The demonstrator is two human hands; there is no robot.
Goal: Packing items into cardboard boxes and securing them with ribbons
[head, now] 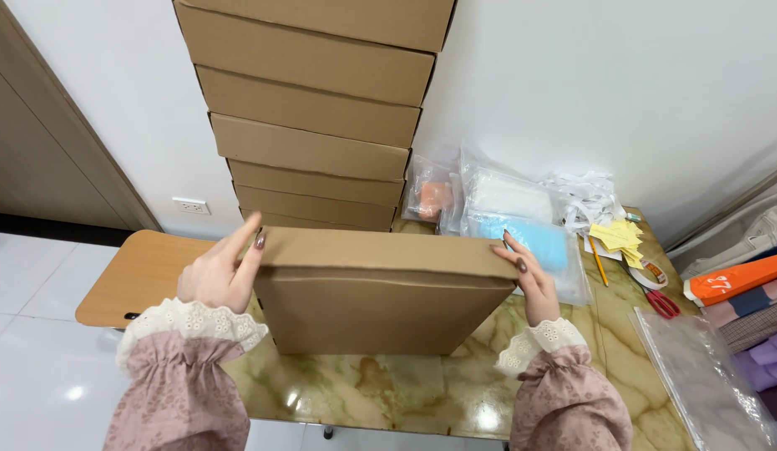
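Note:
A flat brown cardboard box (pixel 380 292) stands tilted on its lower edge on the marbled table (pixel 405 392). My left hand (pixel 221 271) grips its upper left corner and side. At the upper right corner, my right hand (pixel 530 280) presses flat against the box's edge. Both wrists show pink sleeves with white lace cuffs. Behind the held box rises a tall stack of several similar cardboard boxes (pixel 313 108), leaning against the white wall.
Clear bags of orange, white and blue items (pixel 505 213) lie at the back of the table. Yellow paper slips (pixel 618 235), a pencil (pixel 599 260) and red scissors (pixel 660 302) sit right. A wooden seat (pixel 129 280) stands left; folded fabrics (pixel 747 317) at far right.

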